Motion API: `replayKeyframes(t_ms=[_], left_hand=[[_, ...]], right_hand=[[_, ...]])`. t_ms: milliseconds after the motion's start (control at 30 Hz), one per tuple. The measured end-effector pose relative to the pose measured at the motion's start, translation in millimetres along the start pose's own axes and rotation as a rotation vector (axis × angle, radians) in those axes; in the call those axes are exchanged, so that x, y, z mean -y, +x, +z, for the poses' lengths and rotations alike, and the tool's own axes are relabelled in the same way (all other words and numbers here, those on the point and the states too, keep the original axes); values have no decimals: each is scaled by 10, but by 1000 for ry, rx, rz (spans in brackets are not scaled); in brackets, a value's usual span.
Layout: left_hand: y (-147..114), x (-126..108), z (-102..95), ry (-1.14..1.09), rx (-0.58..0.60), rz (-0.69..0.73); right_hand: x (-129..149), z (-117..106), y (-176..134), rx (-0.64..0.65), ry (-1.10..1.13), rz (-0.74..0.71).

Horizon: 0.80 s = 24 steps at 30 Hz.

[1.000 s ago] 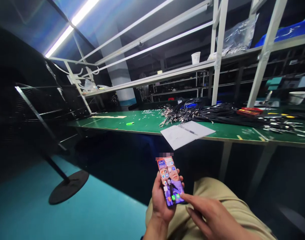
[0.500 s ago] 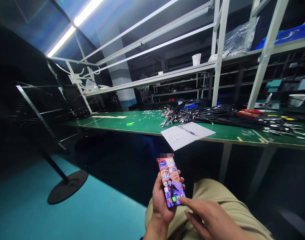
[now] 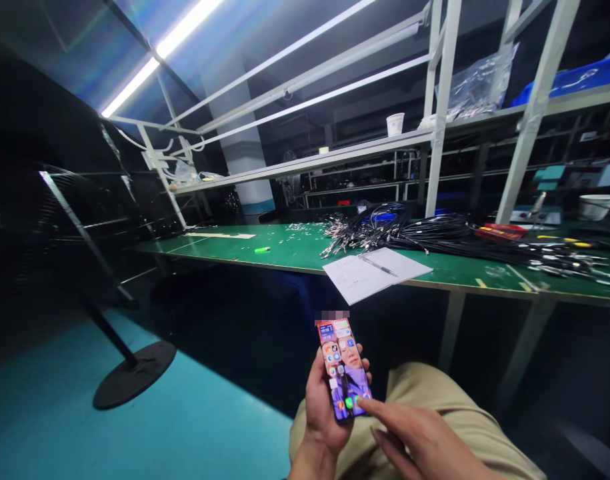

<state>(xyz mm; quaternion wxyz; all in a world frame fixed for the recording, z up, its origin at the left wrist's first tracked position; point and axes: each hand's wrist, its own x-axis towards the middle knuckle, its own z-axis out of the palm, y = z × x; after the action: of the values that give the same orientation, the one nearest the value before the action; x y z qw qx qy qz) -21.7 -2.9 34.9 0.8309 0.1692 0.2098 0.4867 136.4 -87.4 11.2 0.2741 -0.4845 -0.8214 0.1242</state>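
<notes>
The left hand (image 3: pixel 321 412) grips a lit, slim black smartphone (image 3: pixel 343 371) at six o'clock above the lap, while the right hand's (image 3: pixel 425 440) extended index fingertip touches its lower screen, no app opened yet.

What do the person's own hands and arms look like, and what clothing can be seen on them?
Both hands are bare: no gloves, rings or watch show on the left hand or the right hand. The wrists and the short visible parts of the forearms are uncovered, so no sleeves appear in the picture. Below the hands, the person wears khaki trousers.
</notes>
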Motion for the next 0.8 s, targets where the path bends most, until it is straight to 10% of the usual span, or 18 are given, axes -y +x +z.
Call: replayKeyframes(t_ms=[800], left_hand=[[7,13,-30,0,9,11]], right_hand=[[-2,-1,-24,-47,22,-25]])
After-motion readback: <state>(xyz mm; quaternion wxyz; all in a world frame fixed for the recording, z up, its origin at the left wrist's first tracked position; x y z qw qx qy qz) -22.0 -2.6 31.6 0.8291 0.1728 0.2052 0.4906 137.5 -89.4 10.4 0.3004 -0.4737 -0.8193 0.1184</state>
